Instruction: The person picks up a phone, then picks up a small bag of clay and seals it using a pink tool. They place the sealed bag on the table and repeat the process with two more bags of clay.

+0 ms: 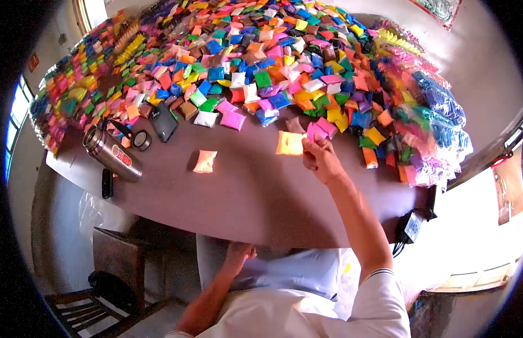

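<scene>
My right hand [322, 159] reaches over the table with its fingers pinched together at a small bright pink packet [315, 132]. Just left of those fingers lies a yellow-orange packet [289, 143], its right edge right at the knuckles. Farther left, a pale peach packet [205, 161] rests by itself on the brown tabletop [239, 191]. Below the table's near edge, over my lap, my left hand [240, 254] is curled closed, with nothing visible in it.
A large heap of colourful packets [262, 78] covers the back of the table, with bundled clear bags [436, 112] at right. At left are a steel thermos [113, 154], its lid [141, 139] and a dark phone [163, 121]. A wooden chair [119, 259] stands lower left.
</scene>
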### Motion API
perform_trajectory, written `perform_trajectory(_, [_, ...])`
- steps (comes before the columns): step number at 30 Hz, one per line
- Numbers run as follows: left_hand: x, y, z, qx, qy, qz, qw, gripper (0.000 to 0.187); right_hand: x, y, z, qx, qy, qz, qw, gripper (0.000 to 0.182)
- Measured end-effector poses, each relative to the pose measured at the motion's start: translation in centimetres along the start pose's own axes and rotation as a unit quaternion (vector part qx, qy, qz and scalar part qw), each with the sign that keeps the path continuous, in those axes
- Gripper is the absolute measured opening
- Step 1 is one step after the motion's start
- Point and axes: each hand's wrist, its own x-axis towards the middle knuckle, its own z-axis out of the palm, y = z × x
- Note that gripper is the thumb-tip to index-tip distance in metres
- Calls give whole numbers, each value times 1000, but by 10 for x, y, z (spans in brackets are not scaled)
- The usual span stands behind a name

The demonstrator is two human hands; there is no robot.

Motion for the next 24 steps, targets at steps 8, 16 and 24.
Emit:
perform_trajectory(8, [-11,57,22,-138,70,-149,977,23,-43,30,-2,-113,70,54,990,16])
perform_trajectory(16, [-13,40,19,-167,50,-140,975,20,61,40,-40,-299,293,-182,890,14])
perform_trajectory(24, [-16,37,8,-239,83,-136,958,22,46,-41,-148,-372,546,-288,693,21])
